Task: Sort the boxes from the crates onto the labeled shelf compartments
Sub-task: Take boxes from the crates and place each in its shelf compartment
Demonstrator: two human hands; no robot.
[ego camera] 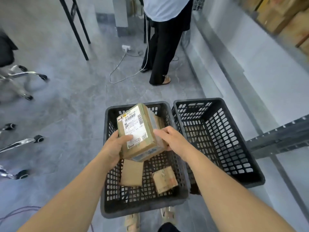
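Observation:
A taped cardboard box with a white shipping label is held above the left black crate. My left hand grips its near left corner, thumb on the label. My right hand holds its right side, fingers curled round the edge. Below, in the same crate, lie a plain brown box and a smaller box with red print; another box peeks out behind the held one. The right black crate looks empty. Part of the shelf shows at right.
A person in black trousers stands ahead on the grey floor, with a power strip and cable near the feet. Chair bases with castors stand at left. Cardboard boxes sit on the upper right shelf. Black table legs stand behind.

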